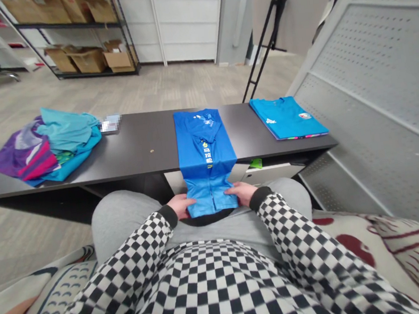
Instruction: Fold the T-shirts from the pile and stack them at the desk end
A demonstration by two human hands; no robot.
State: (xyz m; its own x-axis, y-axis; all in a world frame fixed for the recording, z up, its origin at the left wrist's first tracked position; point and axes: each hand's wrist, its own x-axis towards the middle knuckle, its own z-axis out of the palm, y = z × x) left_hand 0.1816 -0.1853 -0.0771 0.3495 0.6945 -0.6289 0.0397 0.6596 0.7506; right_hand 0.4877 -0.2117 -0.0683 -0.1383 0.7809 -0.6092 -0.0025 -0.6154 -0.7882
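A blue T-shirt [190, 151] with white and yellow lettering lies lengthwise on the dark table, its sides folded inward into a narrow strip. A sleeve is laid over its far part. The near, lighter-blue end hangs past the table's front edge above my lap. My left hand [180, 206] pinches the left side of that end, thumb on top. On the right side, my right hand [242, 192] grips it the same way. The fingers beneath the cloth are hidden.
On the table [139, 139], a rumpled pile of clothes [67, 138] lies left and a stack of folded shirts [288, 118] right. A small blurred packet [110, 124] sits beside the pile. A perforated grey panel [375, 82] stands at the right.
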